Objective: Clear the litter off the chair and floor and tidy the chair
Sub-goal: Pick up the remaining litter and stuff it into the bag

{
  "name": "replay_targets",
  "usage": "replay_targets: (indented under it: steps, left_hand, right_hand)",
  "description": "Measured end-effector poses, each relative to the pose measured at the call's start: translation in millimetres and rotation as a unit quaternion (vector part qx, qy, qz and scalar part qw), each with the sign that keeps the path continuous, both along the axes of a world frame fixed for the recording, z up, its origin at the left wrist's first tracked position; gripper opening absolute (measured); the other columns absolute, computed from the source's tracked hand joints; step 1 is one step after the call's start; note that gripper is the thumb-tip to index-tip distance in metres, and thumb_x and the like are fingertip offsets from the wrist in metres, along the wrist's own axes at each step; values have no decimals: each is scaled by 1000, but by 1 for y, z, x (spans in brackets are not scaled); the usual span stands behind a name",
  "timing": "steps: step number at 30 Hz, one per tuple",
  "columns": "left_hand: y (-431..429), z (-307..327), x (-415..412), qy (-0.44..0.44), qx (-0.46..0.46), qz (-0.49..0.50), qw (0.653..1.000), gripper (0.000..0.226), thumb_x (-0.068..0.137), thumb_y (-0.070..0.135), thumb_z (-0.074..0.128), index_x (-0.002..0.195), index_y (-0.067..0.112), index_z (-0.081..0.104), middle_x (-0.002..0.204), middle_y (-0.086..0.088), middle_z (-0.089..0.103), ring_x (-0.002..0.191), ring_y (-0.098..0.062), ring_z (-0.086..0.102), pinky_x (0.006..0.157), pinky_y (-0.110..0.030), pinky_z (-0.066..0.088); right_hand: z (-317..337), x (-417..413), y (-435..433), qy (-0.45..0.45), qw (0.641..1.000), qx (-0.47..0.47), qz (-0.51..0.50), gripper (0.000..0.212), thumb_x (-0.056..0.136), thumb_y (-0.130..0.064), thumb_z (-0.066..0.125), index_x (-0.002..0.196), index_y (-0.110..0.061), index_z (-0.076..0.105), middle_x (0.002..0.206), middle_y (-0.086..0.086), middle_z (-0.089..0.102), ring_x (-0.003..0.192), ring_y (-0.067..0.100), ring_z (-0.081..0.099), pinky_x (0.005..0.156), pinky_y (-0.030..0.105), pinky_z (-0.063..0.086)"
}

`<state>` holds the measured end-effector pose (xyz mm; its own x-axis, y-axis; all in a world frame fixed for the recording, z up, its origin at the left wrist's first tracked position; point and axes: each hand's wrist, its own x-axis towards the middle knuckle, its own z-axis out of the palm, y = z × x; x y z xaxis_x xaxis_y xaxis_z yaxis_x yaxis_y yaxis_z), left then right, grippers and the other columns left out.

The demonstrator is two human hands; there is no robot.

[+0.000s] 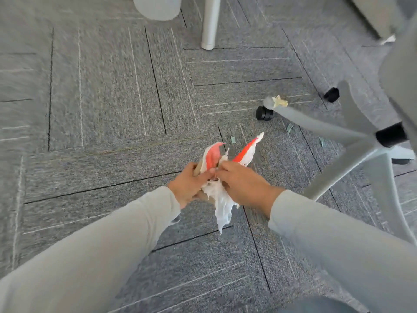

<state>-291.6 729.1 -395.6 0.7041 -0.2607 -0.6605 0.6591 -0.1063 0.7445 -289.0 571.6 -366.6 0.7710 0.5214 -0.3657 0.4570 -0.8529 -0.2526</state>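
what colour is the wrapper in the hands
White with red-orange patches, seen in the head view: the wrapper is bunched between both hands.

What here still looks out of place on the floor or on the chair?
A crumpled yellowish scrap sits on the tip of a chair leg, above a black wheel. Three small greenish bits lie on the carpet near the chair base. Both hands, left hand and right hand, hold the red-and-white wrapper.

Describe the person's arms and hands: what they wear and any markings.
Both arms are covered by long, plain light grey sleeves, the left sleeve and right sleeve, which end at the wrists in smooth cuffs. No logos, stripes or buttons show. The left hand and right hand are bare, with no gloves; no rings, watch or bracelets can be seen through the motion blur.
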Motion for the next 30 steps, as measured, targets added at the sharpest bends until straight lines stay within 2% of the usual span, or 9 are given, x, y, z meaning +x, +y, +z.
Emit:
replay_targets:
  steps: [5,9,13,15,18,19,21,27,30]
  left_hand:
    - [54,59,32,-18,-14,28,999,28,89,30,58,111,12,57,89,-3,68,65,-20,61,44,-24,48]
    - [69,96,54,-25,-5,98,995,29,89,21,61,115,11,58,93,-5,69,58,-12,66,40,-20,48]
    - [65,102,85,-53,25,121,991,26,87,19,61,112,12,60,76,-2,65,38,-4,57,36,-17,43]
    - [63,93,105,-69,57,134,987,25,84,20,62,109,15,61,76,0,66,52,-6,62,47,-21,50]
    - [64,64,139,-70,110,111,985,30,82,19,61,112,17,58,95,-2,68,78,-18,64,67,-31,53]
    - [63,54,151,-64,123,90,986,31,82,18,60,113,17,56,96,-3,67,81,-20,63,69,-34,54]
    - [60,36,174,-46,157,43,986,31,82,20,59,113,19,53,97,-3,64,83,-23,62,71,-38,55]
    - [40,8,234,-72,224,-48,971,29,86,27,57,115,24,51,79,13,59,61,-2,54,52,-20,48]
    - [38,1,252,-83,220,-108,966,33,88,26,57,120,22,51,93,6,63,76,-17,63,69,-29,51]
  right_hand:
    - [86,25,44,73,983,130,-109,32,82,0,38,110,-15,42,119,9,52,106,25,51,86,39,44]
    - [132,55,66,102,943,237,-209,28,83,2,37,98,-19,47,112,-3,56,99,6,52,76,24,43]
    - [132,97,58,46,928,267,-256,21,84,0,48,99,-12,58,101,-3,62,89,8,55,71,6,40]
    - [114,117,53,29,925,257,-279,17,84,-3,53,96,-12,59,89,-9,60,74,-3,52,62,1,37]
    - [66,151,45,15,905,240,-349,15,84,-4,54,91,-15,60,76,-14,56,66,-2,51,66,6,41]
    - [48,159,37,18,891,228,-393,14,84,-4,53,91,-15,59,75,-11,55,68,5,52,72,16,45]
    - [14,167,15,31,856,169,-488,11,85,-6,53,93,-12,59,76,-5,57,70,14,52,71,29,46]
    - [-59,154,-40,99,768,48,-631,15,83,-8,59,95,-5,67,96,17,68,93,33,61,80,35,47]
    - [-79,158,-35,109,734,78,-666,14,82,-7,61,93,-1,66,94,19,68,88,34,61,79,37,49]
